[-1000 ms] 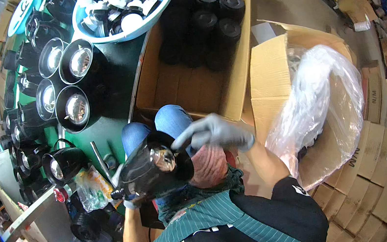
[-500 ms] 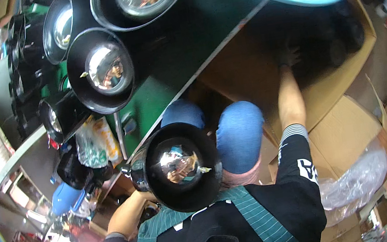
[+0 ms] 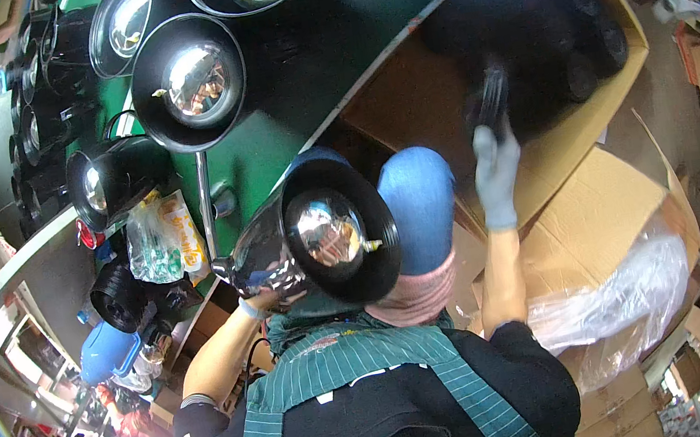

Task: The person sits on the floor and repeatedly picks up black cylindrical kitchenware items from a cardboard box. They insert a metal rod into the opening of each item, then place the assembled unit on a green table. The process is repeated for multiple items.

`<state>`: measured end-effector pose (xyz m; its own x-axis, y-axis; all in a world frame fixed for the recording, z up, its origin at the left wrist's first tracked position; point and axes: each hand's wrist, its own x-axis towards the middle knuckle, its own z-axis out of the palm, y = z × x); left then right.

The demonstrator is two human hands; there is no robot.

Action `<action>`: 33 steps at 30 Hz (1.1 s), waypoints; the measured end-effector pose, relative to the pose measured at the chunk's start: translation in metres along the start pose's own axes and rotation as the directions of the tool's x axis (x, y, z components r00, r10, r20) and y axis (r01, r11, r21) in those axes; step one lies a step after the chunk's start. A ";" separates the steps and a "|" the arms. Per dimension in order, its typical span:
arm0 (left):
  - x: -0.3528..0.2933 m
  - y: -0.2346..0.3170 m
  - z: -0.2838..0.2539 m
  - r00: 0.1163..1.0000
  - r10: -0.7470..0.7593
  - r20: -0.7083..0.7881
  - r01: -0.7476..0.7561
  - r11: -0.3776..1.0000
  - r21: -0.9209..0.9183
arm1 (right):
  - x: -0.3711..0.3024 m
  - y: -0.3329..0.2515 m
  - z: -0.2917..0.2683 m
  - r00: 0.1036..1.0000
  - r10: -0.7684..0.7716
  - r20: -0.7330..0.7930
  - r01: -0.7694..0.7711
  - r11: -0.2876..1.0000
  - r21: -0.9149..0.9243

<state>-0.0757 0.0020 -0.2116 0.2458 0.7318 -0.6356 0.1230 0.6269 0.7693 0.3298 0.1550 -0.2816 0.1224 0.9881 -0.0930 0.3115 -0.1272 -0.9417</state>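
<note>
Seemingly mid-fetch, the right hand (image 3: 497, 169) grasped a dark part (image 3: 492, 96) at two o'clock, next needing lifting; left hand (image 3: 265, 301) clasped a pot (image 3: 258, 251).

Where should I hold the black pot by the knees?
Probably hold the black pot by its outer wall near the narrower end, coming from the left and below, like the left hand: the pot tilts, wide mouth up and right, and that end looks slimmer.
</note>
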 end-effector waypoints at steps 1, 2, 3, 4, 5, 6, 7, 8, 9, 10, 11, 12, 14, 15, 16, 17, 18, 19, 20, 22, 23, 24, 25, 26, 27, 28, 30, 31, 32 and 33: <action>0.005 0.003 0.001 0.999 0.032 0.024 -0.032 0.999 -0.014 | -0.024 -0.045 -0.005 0.990 -0.065 0.126 0.041 0.983 0.181; 0.009 0.008 0.002 0.997 0.059 0.051 -0.058 0.998 -0.024 | -0.048 -0.090 -0.010 0.961 -0.125 0.246 0.030 0.934 0.357; 0.012 0.015 0.002 0.992 0.084 0.092 -0.082 0.996 -0.030 | -0.057 -0.115 -0.010 0.918 -0.246 0.312 0.168 0.952 0.258; 0.016 0.021 0.002 0.986 0.107 0.127 -0.103 0.994 -0.040 | -0.065 -0.137 -0.009 0.851 -0.365 0.376 0.318 0.930 0.183; 0.016 0.027 0.002 0.978 0.125 0.165 -0.118 0.992 -0.052 | -0.072 -0.148 -0.008 0.754 -0.484 0.444 0.478 0.868 0.134; 0.017 0.033 0.002 0.969 0.145 0.202 -0.134 0.989 -0.066 | -0.081 -0.153 -0.005 0.777 -0.400 0.485 0.397 0.910 0.115; 0.017 0.037 0.001 0.958 0.164 0.235 -0.150 0.986 -0.080 | -0.088 -0.150 -0.002 0.792 -0.400 0.461 0.405 0.909 0.093; 0.016 0.039 -0.001 0.947 0.178 0.267 -0.159 0.983 -0.091 | -0.095 -0.152 -0.003 0.792 -0.415 0.448 0.416 0.904 0.101; 0.014 0.040 -0.002 0.936 0.186 0.298 -0.162 0.981 -0.105 | -0.101 -0.152 -0.005 0.791 -0.424 0.441 0.421 0.900 0.112; 0.011 0.040 -0.005 0.925 0.196 0.325 -0.169 0.979 -0.111 | -0.106 -0.154 -0.008 0.771 -0.466 0.434 0.472 0.876 0.100; 0.009 0.042 -0.008 0.914 0.203 0.351 -0.171 0.978 -0.120 | -0.109 -0.156 -0.011 0.749 -0.506 0.427 0.522 0.848 0.089; 0.006 0.040 -0.010 0.900 0.209 0.382 -0.172 0.977 -0.129 | -0.115 -0.159 -0.014 0.727 -0.540 0.425 0.567 0.820 0.073; -0.002 0.038 -0.016 0.880 0.217 0.423 -0.174 0.975 -0.139 | -0.125 -0.170 -0.017 0.685 -0.580 0.441 0.625 0.779 0.053; -0.007 0.035 -0.019 0.871 0.223 0.437 -0.178 0.974 -0.143 | -0.130 -0.174 -0.018 0.662 -0.598 0.452 0.652 0.757 0.046; -0.010 0.033 -0.020 0.864 0.232 0.447 -0.185 0.972 -0.148 | -0.135 -0.180 -0.020 0.641 -0.601 0.477 0.680 0.733 0.012; -0.013 0.031 -0.021 0.857 0.243 0.455 -0.194 0.969 -0.152 | -0.140 -0.187 -0.020 0.629 -0.605 0.487 0.690 0.724 0.008; -0.017 0.028 -0.021 0.850 0.247 0.465 -0.195 0.968 -0.158 | -0.148 -0.193 -0.019 0.625 -0.604 0.494 0.695 0.719 0.001; -0.018 0.026 -0.021 0.846 0.254 0.469 -0.198 0.966 -0.166 | -0.154 -0.198 -0.019 0.619 -0.604 0.502 0.700 0.714 -0.005; -0.021 0.023 -0.022 0.842 0.262 0.471 -0.201 0.963 -0.177 | -0.157 -0.196 -0.019 0.634 -0.593 0.497 0.681 0.732 0.005; -0.026 0.018 -0.024 0.840 0.274 0.467 -0.204 0.959 -0.195 | -0.170 -0.199 -0.016 0.674 -0.588 0.447 0.651 0.759 0.015; -0.026 0.017 -0.025 0.839 0.284 0.463 -0.209 0.956 -0.208 | -0.175 -0.201 -0.015 0.693 -0.585 0.421 0.637 0.771 0.022; -0.028 0.015 -0.025 0.840 0.290 0.458 -0.210 0.953 -0.220 | -0.178 -0.202 -0.016 0.694 -0.590 0.413 0.622 0.780 0.068; -0.029 0.012 -0.025 0.842 0.297 0.450 -0.213 0.950 -0.228 | -0.181 -0.202 -0.016 0.705 -0.579 0.409 0.595 0.797 0.104; -0.030 0.009 -0.025 0.842 0.304 0.446 -0.214 0.947 -0.241 | -0.183 -0.201 -0.015 0.716 -0.569 0.404 0.566 0.812 0.139; -0.031 0.006 -0.025 0.844 0.309 0.438 -0.215 0.944 -0.251 | -0.183 -0.202 -0.014 0.723 -0.562 0.402 0.540 0.823 0.178; -0.032 0.003 -0.027 0.845 0.313 0.433 -0.212 0.941 -0.265 | -0.180 -0.203 -0.018 0.689 -0.530 0.495 0.518 0.837 0.176; -0.031 -0.002 -0.027 0.846 0.325 0.422 -0.215 0.933 -0.289 | -0.191 -0.212 -0.019 0.820 -0.340 0.460 0.242 0.935 0.260; -0.030 -0.004 -0.028 0.850 0.330 0.410 -0.216 0.929 -0.301 | -0.196 -0.219 -0.017 0.865 -0.231 0.447 0.096 0.948 0.304; -0.028 -0.005 -0.030 0.851 0.337 0.403 -0.219 0.925 -0.311 | -0.199 -0.227 -0.013 0.902 -0.128 0.412 -0.016 0.945 0.328; -0.025 -0.006 -0.031 0.853 0.340 0.395 -0.219 0.921 -0.321 | -0.207 -0.235 -0.002 0.944 -0.104 0.315 0.023 0.968 0.249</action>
<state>-0.1123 -0.0117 -0.2017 0.6317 0.7320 -0.2553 -0.2491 0.5035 0.8273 0.2331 -0.0198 -0.0408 -0.2132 0.9727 -0.0918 0.0696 -0.0786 -0.9945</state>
